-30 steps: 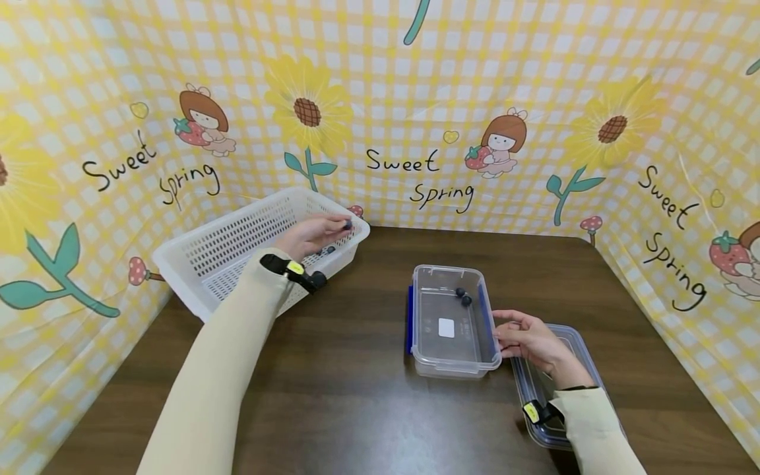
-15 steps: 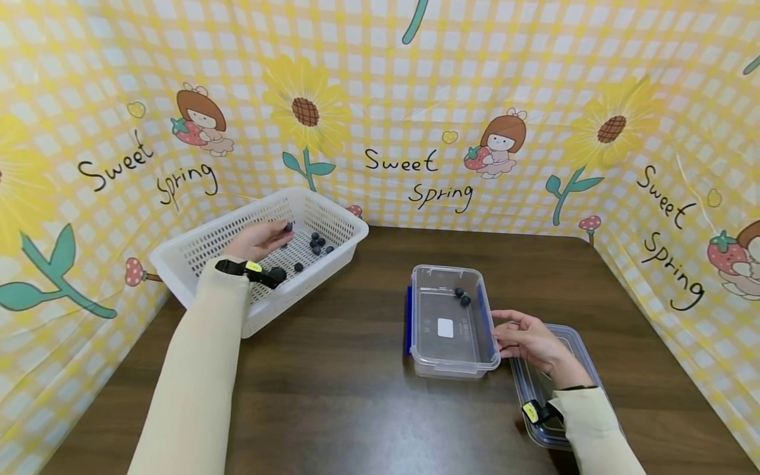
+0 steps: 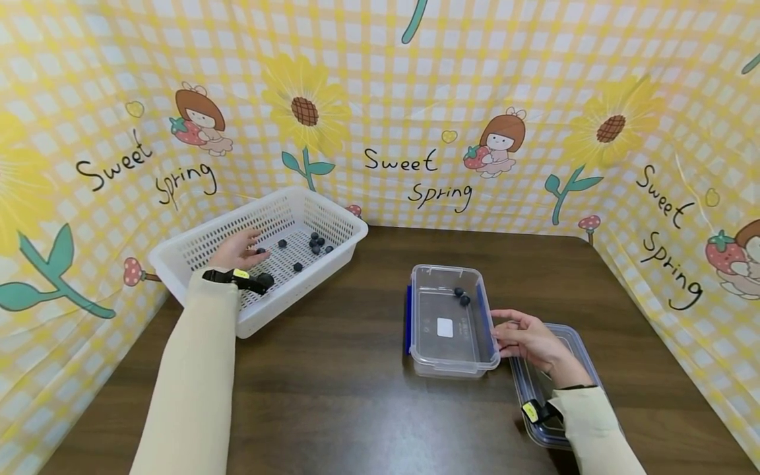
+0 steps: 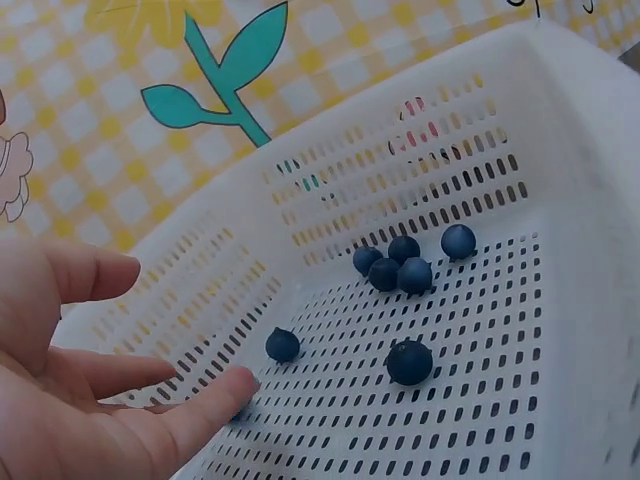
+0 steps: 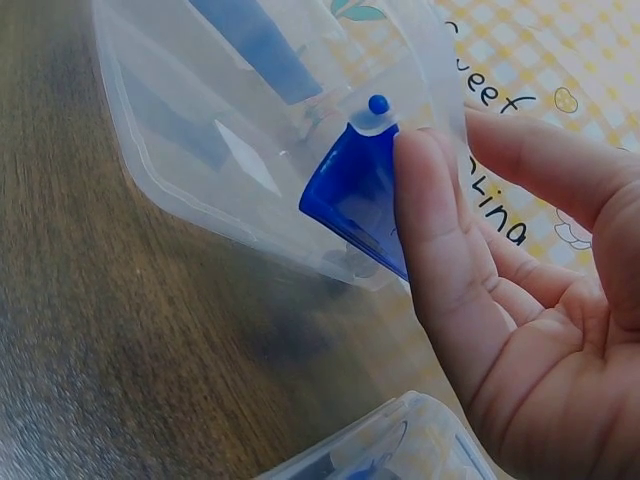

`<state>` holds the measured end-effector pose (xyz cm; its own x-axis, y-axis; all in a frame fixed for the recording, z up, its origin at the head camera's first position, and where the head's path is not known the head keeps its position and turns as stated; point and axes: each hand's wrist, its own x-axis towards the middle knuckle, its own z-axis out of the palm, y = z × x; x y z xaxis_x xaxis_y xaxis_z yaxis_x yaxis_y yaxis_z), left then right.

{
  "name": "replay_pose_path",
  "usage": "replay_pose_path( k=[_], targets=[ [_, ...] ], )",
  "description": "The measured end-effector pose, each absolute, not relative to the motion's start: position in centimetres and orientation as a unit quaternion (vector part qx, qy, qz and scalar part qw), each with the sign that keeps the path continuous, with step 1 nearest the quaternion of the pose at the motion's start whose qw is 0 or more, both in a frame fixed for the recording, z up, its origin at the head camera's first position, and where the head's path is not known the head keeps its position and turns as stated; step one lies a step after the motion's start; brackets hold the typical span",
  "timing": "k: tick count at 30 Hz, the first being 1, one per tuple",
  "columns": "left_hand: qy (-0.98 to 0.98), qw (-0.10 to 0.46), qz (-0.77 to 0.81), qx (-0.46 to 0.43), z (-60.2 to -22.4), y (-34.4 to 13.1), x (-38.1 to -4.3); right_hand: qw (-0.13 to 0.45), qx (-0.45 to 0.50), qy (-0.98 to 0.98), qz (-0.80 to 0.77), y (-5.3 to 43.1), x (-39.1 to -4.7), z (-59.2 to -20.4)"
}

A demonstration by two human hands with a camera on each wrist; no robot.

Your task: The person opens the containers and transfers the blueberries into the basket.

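Note:
My left hand (image 3: 234,249) reaches into the white perforated basket (image 3: 350,231), fingers parted and thumb apart from them. A blueberry (image 3: 261,251) lies right at its fingertips, partly hidden behind a finger in the left wrist view. Several other blueberries (image 4: 409,362) are scattered over the basket floor. On the right, my right hand (image 3: 531,343) touches the side of a clear plastic box (image 3: 424,343), its thumb against the blue latch (image 5: 355,190). Two blueberries (image 3: 465,300) sit inside that box.
A clear lid (image 3: 572,336) lies on the brown table (image 3: 332,396) beneath my right wrist. Another blue latch (image 3: 408,320) hangs on the box's left side. A yellow checked cloth (image 3: 380,105) walls the back and sides.
My left hand has moved left and down within the basket and let go of the blueberry it pinched, which lies on the basket floor. My right hand stays at the box.

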<state>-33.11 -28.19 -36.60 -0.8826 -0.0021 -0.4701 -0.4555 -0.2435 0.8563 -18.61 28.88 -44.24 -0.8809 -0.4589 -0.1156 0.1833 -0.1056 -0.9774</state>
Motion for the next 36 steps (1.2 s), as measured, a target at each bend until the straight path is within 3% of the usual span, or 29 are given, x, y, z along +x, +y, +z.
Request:
replay_pose_path(
  k=[4,16,30,36],
  targets=[
    [0.518,0.148,0.813,-0.220,-36.3,-27.8,-33.2,0.217,-0.107,0.635,-0.734,28.9,-18.6,-44.3],
    [0.486,0.183,0.840,-0.155,-34.0,-23.9,-33.7,0.216,-0.112,0.633,-0.735,29.0,-18.6,-44.5],
    [0.545,0.211,0.811,-0.038,-32.4,-12.2,-32.6,0.215,-0.119,0.619,-0.746,28.8,-18.5,-44.1],
    [0.548,0.253,0.797,0.005,-33.6,-6.5,-31.2,0.218,-0.124,0.614,-0.749,28.9,-18.4,-44.0]
  ],
)
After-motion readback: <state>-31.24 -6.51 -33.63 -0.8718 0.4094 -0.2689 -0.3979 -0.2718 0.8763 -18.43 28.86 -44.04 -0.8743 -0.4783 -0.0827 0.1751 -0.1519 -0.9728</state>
